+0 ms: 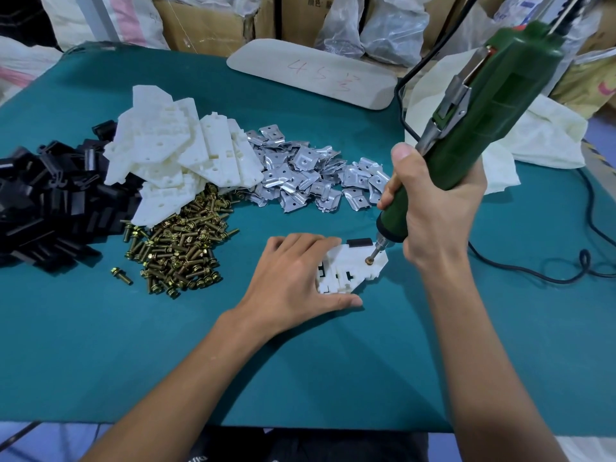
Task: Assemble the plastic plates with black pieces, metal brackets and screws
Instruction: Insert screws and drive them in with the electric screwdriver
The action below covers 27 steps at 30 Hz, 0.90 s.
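A white plastic plate (350, 265) lies flat on the green table (333, 361), near the front centre, between the two hands; the left hand (293, 278) presses down on its left part, fingers spread along the far edge and thumb against the near edge, so it is laid on the plate rather than closed round it; the right hand (430, 208) is clamped around a green electric screwdriver (473, 121), held tilted, its bit resting on a brass screw (369, 260) standing in the plate's right part; a black piece (359, 242) sits at the plate's far edge, just beside the bit; beyond the left hand lie heaps of black pieces (43, 201), white plates (180, 151), brass screws (180, 248) and metal brackets (310, 171), well apart from the plate being worked.
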Each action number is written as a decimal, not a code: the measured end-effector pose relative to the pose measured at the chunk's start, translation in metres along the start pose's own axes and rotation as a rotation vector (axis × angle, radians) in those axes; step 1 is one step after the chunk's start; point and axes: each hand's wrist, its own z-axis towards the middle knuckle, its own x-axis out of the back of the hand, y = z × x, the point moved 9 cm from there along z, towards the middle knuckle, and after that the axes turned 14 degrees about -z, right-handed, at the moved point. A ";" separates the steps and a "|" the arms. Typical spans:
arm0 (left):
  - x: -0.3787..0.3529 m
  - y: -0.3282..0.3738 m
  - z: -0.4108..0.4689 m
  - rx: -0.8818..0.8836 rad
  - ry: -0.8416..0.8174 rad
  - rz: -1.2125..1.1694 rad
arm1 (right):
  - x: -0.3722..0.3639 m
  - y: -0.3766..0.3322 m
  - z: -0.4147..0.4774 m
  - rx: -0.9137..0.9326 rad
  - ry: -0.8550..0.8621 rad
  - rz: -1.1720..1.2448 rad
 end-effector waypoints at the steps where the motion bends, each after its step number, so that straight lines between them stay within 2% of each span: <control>1: 0.000 -0.001 0.000 0.001 -0.008 -0.001 | 0.000 0.000 -0.001 -0.001 -0.004 -0.003; 14: -0.002 -0.001 0.000 0.008 -0.055 -0.020 | 0.013 -0.005 0.004 -0.087 0.006 0.075; 18: 0.002 -0.002 -0.002 0.032 -0.025 -0.025 | 0.020 -0.001 0.001 -0.145 -0.064 0.011; 20: 0.003 -0.002 -0.003 0.037 -0.021 -0.022 | 0.030 0.012 -0.004 -0.247 -0.124 -0.089; 24: 0.001 -0.002 -0.004 0.040 -0.027 0.003 | 0.062 0.053 -0.030 -0.473 -0.284 -0.445; 27: 0.001 -0.001 -0.004 0.042 -0.012 0.000 | 0.084 0.072 -0.045 -0.445 -0.396 -0.826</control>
